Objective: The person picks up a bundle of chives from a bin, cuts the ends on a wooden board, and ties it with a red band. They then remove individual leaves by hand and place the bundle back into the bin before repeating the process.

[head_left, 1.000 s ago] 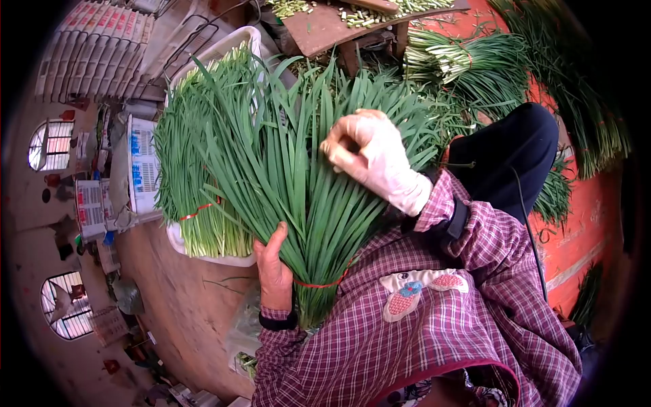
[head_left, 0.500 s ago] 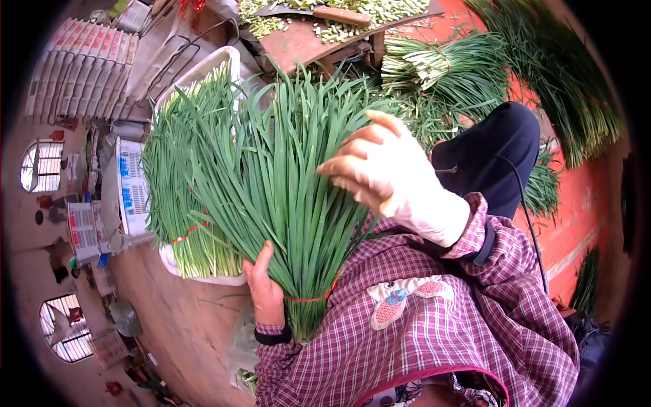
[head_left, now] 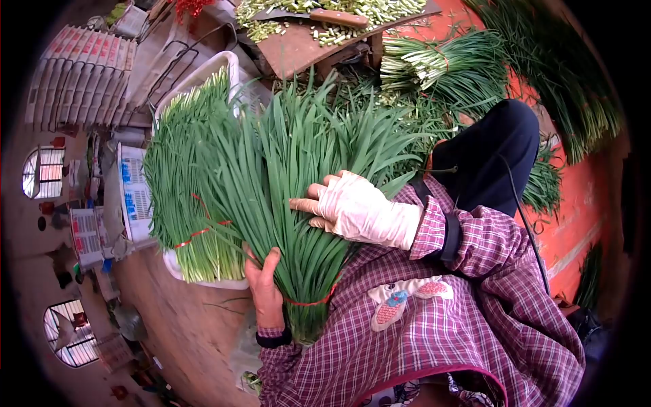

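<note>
The left hand (head_left: 266, 281) has its grip closed round the chive bundle (head_left: 298, 169) (red-banded); the gloved right hand (head_left: 349, 207), at two o'clock, lies open on it.

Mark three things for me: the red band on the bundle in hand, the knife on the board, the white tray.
red band (head_left: 308, 302): head view, its front, across the stalks.
knife (head_left: 337, 15): head view, the wooden handle.
white tray (head_left: 230, 63): head view, its upper corner rim.

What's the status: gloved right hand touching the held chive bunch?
Touching. Head view: right hand lies flat on the chive bunch, pressed against its leaves with no gap visible.
</note>
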